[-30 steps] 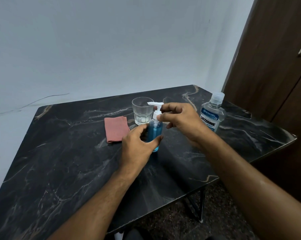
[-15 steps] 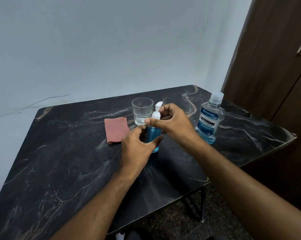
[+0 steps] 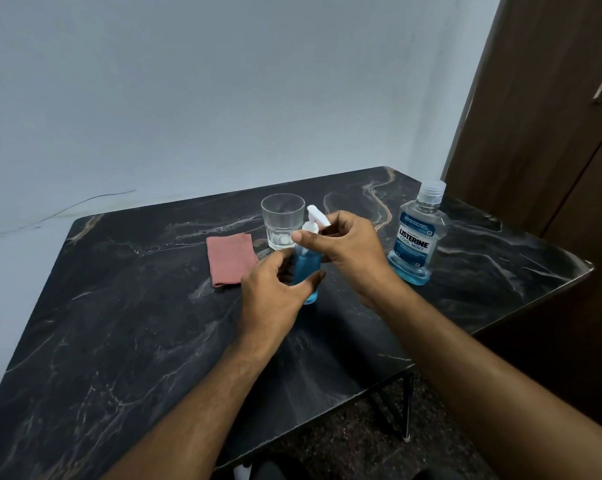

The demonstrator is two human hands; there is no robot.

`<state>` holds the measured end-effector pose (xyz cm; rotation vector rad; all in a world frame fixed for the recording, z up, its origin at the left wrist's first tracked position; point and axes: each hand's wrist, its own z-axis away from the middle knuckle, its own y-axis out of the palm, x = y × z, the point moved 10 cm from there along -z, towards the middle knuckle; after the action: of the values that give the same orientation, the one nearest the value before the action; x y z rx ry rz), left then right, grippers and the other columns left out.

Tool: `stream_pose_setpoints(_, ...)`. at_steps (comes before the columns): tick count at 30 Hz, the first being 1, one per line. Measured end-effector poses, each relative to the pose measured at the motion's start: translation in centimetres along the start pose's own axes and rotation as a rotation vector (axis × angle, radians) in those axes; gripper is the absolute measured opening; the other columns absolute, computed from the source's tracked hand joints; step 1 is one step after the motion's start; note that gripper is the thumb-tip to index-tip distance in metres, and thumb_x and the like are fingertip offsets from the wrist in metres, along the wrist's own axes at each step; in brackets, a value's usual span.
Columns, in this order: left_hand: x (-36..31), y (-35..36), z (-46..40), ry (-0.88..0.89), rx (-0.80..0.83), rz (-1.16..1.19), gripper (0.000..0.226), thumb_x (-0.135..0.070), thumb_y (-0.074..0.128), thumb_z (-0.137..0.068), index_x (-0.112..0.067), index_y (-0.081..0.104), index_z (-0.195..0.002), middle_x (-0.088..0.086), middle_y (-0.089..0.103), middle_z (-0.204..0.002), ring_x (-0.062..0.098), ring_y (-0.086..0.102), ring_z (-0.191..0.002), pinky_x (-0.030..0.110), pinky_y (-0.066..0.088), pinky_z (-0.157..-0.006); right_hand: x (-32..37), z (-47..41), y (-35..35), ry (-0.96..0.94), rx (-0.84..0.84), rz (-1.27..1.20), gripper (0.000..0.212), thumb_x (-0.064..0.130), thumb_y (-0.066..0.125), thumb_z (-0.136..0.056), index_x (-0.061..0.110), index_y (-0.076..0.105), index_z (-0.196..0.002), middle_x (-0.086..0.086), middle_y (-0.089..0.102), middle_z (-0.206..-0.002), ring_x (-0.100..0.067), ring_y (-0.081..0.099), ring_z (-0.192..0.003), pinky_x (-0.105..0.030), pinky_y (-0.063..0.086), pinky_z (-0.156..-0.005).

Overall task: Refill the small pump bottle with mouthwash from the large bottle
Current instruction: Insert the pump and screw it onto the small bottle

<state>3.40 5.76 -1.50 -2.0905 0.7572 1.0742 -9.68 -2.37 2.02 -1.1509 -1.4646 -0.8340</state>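
Left hand (image 3: 273,292) wrapped around the small pump bottle (image 3: 306,268) standing mid-table (blue liquid inside), right hand (image 3: 348,252) pinching its white pump head (image 3: 316,216), black marble table (image 3: 119,341), pink cloth (image 3: 231,258), empty glass (image 3: 282,221), large Listerine bottle (image 3: 418,237) capped at right

Black marble-look bench (image 3: 119,341), pale veins running across it. Standing on it: a small blue pump bottle (image 3: 306,268), an empty glass (image 3: 282,221) just behind, a folded pink cloth (image 3: 231,258) left, the large mouthwash bottle (image 3: 418,233) far right.
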Motion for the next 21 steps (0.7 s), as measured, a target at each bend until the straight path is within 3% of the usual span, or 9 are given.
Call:
stream_pose_setpoints(2, 0.1, 0.0, 0.0, 0.001, -0.006, -0.004, 0.045, -0.033, 0.089, -0.075, -0.021, 0.072, -0.114, -0.011, 0.075, -0.099, 0.003, 0.072, -0.089, 0.020, 0.061, -0.077, -0.2, 0.0, 0.2, 0.004, 0.003, 0.027, 0.049, 0.022, 0.091, -0.072, -0.005, 0.063, -0.101, -0.025, 0.072, -0.101, -0.023, 0.070, -0.083, -0.049, 0.059, -0.082)
stream_pose_setpoints(4, 0.2, -0.2, 0.0, -0.003, -0.022, -0.010, 0.045, -0.036, 0.089, -0.075, -0.019, 0.073, -0.113, -0.009, 0.074, -0.096, 0.005, 0.072, -0.088, 0.016, 0.059, -0.075, -0.3, 0.0, 0.7, 0.010, 0.053, 0.045, 0.053, 0.025, 0.092, -0.071, 0.008, 0.063, -0.111, -0.016, 0.072, -0.106, -0.021, 0.072, -0.096, -0.042, 0.061, -0.085)
stream_pose_setpoints(7, 0.3, -0.2, -0.1, -0.008, -0.027, 0.001, 0.044, -0.035, 0.089, -0.074, -0.018, 0.074, -0.113, -0.009, 0.075, -0.095, 0.004, 0.072, -0.086, 0.015, 0.059, -0.074, 0.0, 0.0, 1.0, -0.025, 0.101, -0.025, 0.051, 0.009, 0.085, -0.078, 0.016, 0.064, -0.124, -0.011, 0.071, -0.115, -0.017, 0.070, -0.102, -0.032, 0.059, -0.089)
stream_pose_setpoints(12, 0.7, 0.0, -0.2, -0.031, -0.015, 0.022, 0.045, -0.033, 0.090, -0.073, -0.018, 0.074, -0.113, -0.009, 0.076, -0.096, 0.006, 0.074, -0.086, 0.029, 0.064, -0.076, 0.7, 0.2, 0.1, -0.058, 0.047, -0.072, 0.025, -0.003, 0.073, -0.086, -0.003, 0.073, -0.111, -0.021, 0.076, -0.104, -0.019, 0.071, -0.090, -0.033, 0.059, -0.089)
stream_pose_setpoints(15, 0.7, -0.1, -0.2, -0.031, -0.024, 0.016, 0.045, -0.033, 0.090, -0.073, -0.019, 0.074, -0.113, -0.009, 0.076, -0.094, 0.005, 0.073, -0.085, 0.028, 0.063, -0.076, 0.6, 0.2, 0.0, -0.050, 0.019, -0.090, 0.029, -0.002, 0.079, -0.081, -0.010, 0.069, -0.107, -0.020, 0.075, -0.096, -0.017, 0.069, -0.082, -0.025, 0.060, -0.078)
stream_pose_setpoints(18, 0.5, 0.0, -0.1, -0.022, -0.011, -0.001, 0.046, -0.033, 0.089, -0.074, -0.018, 0.073, -0.114, -0.009, 0.076, -0.096, 0.004, 0.072, -0.087, 0.026, 0.063, -0.076, 0.3, 0.0, 0.1, -0.046, -0.012, -0.061, 0.031, 0.008, 0.086, -0.076, -0.002, 0.068, -0.099, -0.004, 0.070, -0.082, -0.009, 0.066, -0.074, -0.021, 0.058, -0.070)
stream_pose_setpoints(21, 0.5, -0.1, -0.1, -0.023, -0.017, -0.006, 0.046, -0.034, 0.089, -0.074, -0.018, 0.073, -0.114, -0.010, 0.075, -0.096, 0.003, 0.072, -0.088, 0.020, 0.061, -0.075, 0.1, 0.0, 0.4, -0.045, 0.006, -0.024, 0.032, 0.015, 0.088, -0.076, 0.007, 0.067, -0.099, -0.004, 0.071, -0.087, -0.010, 0.068, -0.078, -0.023, 0.059, -0.074)
